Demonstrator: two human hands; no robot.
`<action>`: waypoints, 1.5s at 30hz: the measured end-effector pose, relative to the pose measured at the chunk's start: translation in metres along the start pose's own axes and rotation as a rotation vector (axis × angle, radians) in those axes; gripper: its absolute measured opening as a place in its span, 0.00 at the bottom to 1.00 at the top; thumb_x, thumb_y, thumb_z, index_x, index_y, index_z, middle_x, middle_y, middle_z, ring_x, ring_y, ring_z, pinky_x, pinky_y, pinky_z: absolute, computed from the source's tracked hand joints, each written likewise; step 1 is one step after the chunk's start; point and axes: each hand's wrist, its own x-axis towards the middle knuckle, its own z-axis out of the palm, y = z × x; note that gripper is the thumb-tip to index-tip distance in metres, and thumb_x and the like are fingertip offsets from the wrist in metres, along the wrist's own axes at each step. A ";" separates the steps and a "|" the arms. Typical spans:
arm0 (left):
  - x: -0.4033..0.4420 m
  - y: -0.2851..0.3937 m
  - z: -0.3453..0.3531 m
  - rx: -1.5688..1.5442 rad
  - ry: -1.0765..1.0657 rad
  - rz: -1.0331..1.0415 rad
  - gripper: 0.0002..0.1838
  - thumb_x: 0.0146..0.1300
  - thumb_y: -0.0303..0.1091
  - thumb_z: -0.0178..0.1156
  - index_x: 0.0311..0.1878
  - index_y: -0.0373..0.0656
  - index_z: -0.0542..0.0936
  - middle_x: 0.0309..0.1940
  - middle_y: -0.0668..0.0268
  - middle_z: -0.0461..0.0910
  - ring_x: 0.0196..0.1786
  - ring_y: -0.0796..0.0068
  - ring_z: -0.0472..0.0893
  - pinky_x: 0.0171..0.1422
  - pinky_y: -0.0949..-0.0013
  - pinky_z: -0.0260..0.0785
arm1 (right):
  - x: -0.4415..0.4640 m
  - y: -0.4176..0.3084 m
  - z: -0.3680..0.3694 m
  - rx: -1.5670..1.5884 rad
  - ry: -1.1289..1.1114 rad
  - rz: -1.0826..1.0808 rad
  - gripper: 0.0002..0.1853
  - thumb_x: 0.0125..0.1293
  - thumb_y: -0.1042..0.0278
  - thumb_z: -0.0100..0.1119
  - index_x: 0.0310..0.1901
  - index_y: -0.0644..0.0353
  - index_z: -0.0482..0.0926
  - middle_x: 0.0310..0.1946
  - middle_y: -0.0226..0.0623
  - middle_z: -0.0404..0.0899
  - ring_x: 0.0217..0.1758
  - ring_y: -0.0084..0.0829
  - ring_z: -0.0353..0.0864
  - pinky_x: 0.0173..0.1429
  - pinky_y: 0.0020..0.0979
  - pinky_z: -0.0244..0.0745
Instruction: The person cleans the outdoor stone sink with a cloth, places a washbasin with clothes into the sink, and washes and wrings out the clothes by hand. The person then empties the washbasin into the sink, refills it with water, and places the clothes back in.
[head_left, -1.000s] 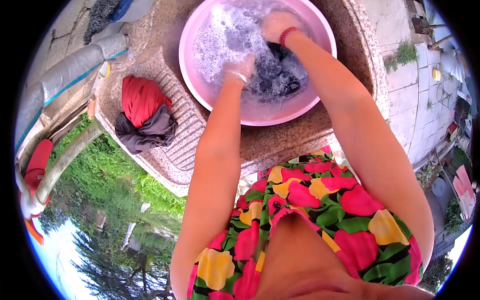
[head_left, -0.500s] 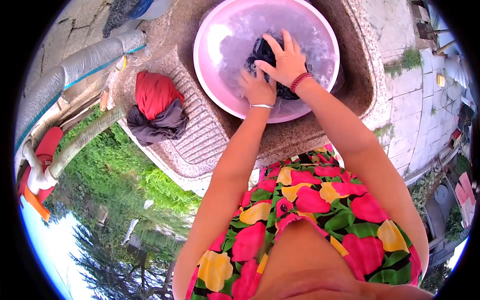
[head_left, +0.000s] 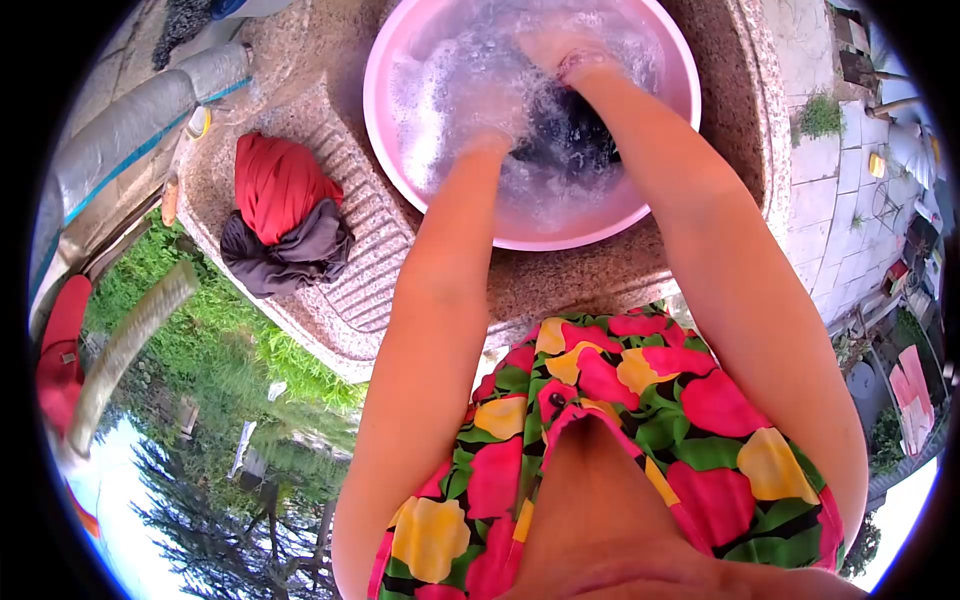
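Left hand (head_left: 492, 108) and right hand (head_left: 562, 48) are sunk beside dark cloth (head_left: 570, 135), grip untellable, with red cloth (head_left: 283, 190) set at eight o'clock from the basin (head_left: 550, 240), presumably beyond splashes.

Pink-and-yellow floral garment (head_left: 655, 430), dark button (head_left: 557, 400)

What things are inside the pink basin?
Foamy water, dark cloth, the left hand and the right hand. The water hides the bottom of the pink basin and part of the cloth; hand details are unclear.
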 end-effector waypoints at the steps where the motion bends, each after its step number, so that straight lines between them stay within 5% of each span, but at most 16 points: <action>1: 0.007 0.003 -0.011 -0.024 0.053 0.043 0.20 0.69 0.49 0.44 0.44 0.45 0.80 0.36 0.58 0.83 0.39 0.51 0.80 0.57 0.50 0.65 | 0.005 0.001 -0.004 0.078 0.043 -0.004 0.33 0.62 0.39 0.51 0.57 0.60 0.76 0.49 0.52 0.78 0.53 0.50 0.76 0.64 0.37 0.64; 2: 0.007 0.029 -0.051 0.579 -0.039 0.168 0.22 0.69 0.51 0.45 0.41 0.45 0.81 0.35 0.58 0.83 0.37 0.51 0.80 0.55 0.50 0.66 | 0.005 0.002 -0.007 0.162 0.079 -0.007 0.32 0.62 0.39 0.51 0.56 0.60 0.77 0.47 0.51 0.79 0.49 0.50 0.78 0.64 0.37 0.65; 6: -0.021 0.043 -0.080 -0.580 0.420 -0.220 0.21 0.61 0.54 0.57 0.35 0.43 0.76 0.29 0.56 0.77 0.33 0.50 0.76 0.43 0.51 0.65 | -0.058 0.000 -0.025 0.515 -0.042 -0.389 0.28 0.58 0.45 0.57 0.52 0.60 0.77 0.51 0.45 0.76 0.59 0.45 0.71 0.66 0.38 0.61; 9: -0.042 0.069 -0.092 0.011 0.609 -0.049 0.25 0.52 0.56 0.65 0.37 0.40 0.76 0.36 0.51 0.75 0.41 0.49 0.73 0.46 0.51 0.64 | -0.111 0.001 -0.041 0.377 0.050 -0.800 0.18 0.50 0.68 0.57 0.45 0.58 0.77 0.60 0.42 0.69 0.69 0.48 0.60 0.71 0.43 0.55; 11: -0.048 0.070 -0.079 0.060 0.488 0.008 0.35 0.46 0.56 0.70 0.51 0.42 0.71 0.59 0.40 0.61 0.61 0.39 0.60 0.63 0.42 0.53 | -0.127 0.020 -0.029 0.405 0.083 -0.675 0.19 0.52 0.70 0.53 0.48 0.57 0.77 0.62 0.45 0.66 0.70 0.50 0.58 0.73 0.43 0.53; 14: -0.059 0.072 -0.054 0.299 0.134 -0.132 0.38 0.41 0.53 0.73 0.55 0.49 0.70 0.69 0.38 0.47 0.71 0.39 0.48 0.66 0.30 0.44 | -0.130 0.032 0.004 0.547 0.340 -0.204 0.23 0.59 0.62 0.52 0.58 0.49 0.73 0.65 0.55 0.60 0.68 0.52 0.63 0.69 0.48 0.58; 19: -0.056 0.026 0.015 0.405 -0.018 -0.073 0.21 0.59 0.38 0.56 0.57 0.52 0.75 0.60 0.47 0.67 0.63 0.53 0.67 0.63 0.50 0.62 | -0.082 0.015 0.043 0.006 -0.047 0.067 0.34 0.63 0.49 0.53 0.67 0.55 0.60 0.61 0.65 0.61 0.64 0.61 0.63 0.65 0.53 0.60; 22: -0.044 0.012 0.017 0.421 -0.147 0.022 0.21 0.60 0.37 0.55 0.57 0.51 0.75 0.58 0.49 0.72 0.60 0.56 0.72 0.60 0.56 0.66 | -0.032 0.039 0.106 -0.423 0.195 -0.131 0.28 0.65 0.50 0.48 0.63 0.56 0.65 0.57 0.52 0.71 0.62 0.49 0.68 0.65 0.48 0.62; 27: -0.014 0.013 -0.014 0.331 -0.166 0.117 0.24 0.55 0.39 0.59 0.58 0.48 0.74 0.59 0.48 0.71 0.60 0.53 0.71 0.59 0.58 0.67 | 0.011 0.018 0.052 -0.364 0.026 -0.294 0.18 0.61 0.59 0.52 0.48 0.58 0.80 0.42 0.44 0.82 0.49 0.43 0.80 0.59 0.43 0.70; 30: 0.006 0.017 -0.038 0.285 -0.411 0.077 0.27 0.52 0.39 0.62 0.58 0.46 0.74 0.59 0.47 0.70 0.60 0.52 0.71 0.59 0.59 0.67 | 0.011 -0.005 0.022 -0.610 -0.108 -0.288 0.16 0.64 0.62 0.46 0.44 0.59 0.81 0.45 0.44 0.81 0.51 0.42 0.78 0.56 0.40 0.72; 33: 0.027 0.019 -0.064 0.205 -0.622 0.032 0.30 0.50 0.40 0.64 0.58 0.45 0.73 0.60 0.47 0.69 0.60 0.50 0.70 0.58 0.60 0.67 | 0.046 0.057 0.037 -0.046 0.119 -0.450 0.14 0.64 0.63 0.47 0.40 0.60 0.82 0.46 0.46 0.80 0.52 0.42 0.77 0.57 0.39 0.70; 36: -0.008 0.035 -0.095 -0.276 -0.326 -0.154 0.34 0.45 0.43 0.68 0.57 0.41 0.72 0.60 0.45 0.68 0.59 0.48 0.71 0.58 0.62 0.67 | -0.008 0.043 -0.001 0.546 0.080 -0.436 0.12 0.60 0.62 0.52 0.33 0.60 0.82 0.43 0.44 0.80 0.52 0.43 0.75 0.58 0.38 0.69; 37: -0.030 0.043 -0.085 -0.222 0.071 -0.056 0.39 0.35 0.44 0.75 0.51 0.35 0.71 0.55 0.47 0.69 0.59 0.51 0.69 0.60 0.59 0.64 | -0.034 0.032 -0.020 0.691 0.017 -0.444 0.12 0.58 0.60 0.54 0.30 0.60 0.82 0.42 0.43 0.80 0.53 0.43 0.75 0.57 0.39 0.69; 39: -0.050 0.068 -0.100 0.060 0.285 0.228 0.45 0.31 0.44 0.77 0.54 0.33 0.68 0.63 0.43 0.58 0.65 0.45 0.61 0.65 0.52 0.57 | -0.083 0.015 -0.037 0.370 0.246 -0.640 0.07 0.53 0.65 0.58 0.27 0.59 0.79 0.45 0.40 0.79 0.52 0.43 0.74 0.59 0.39 0.66; 41: -0.060 0.077 -0.092 0.051 0.201 0.302 0.48 0.28 0.44 0.78 0.57 0.37 0.67 0.69 0.48 0.52 0.71 0.45 0.53 0.65 0.36 0.51 | -0.112 0.007 -0.041 0.182 0.253 -0.706 0.07 0.45 0.71 0.59 0.30 0.57 0.76 0.59 0.45 0.70 0.67 0.50 0.61 0.66 0.45 0.58; 45: -0.070 0.081 -0.060 0.332 -0.118 0.123 0.44 0.38 0.45 0.73 0.58 0.31 0.69 0.70 0.54 0.53 0.71 0.52 0.56 0.68 0.35 0.48 | -0.133 0.020 0.009 0.084 0.237 -0.303 0.18 0.52 0.61 0.63 0.46 0.45 0.74 0.70 0.42 0.54 0.68 0.55 0.59 0.66 0.55 0.55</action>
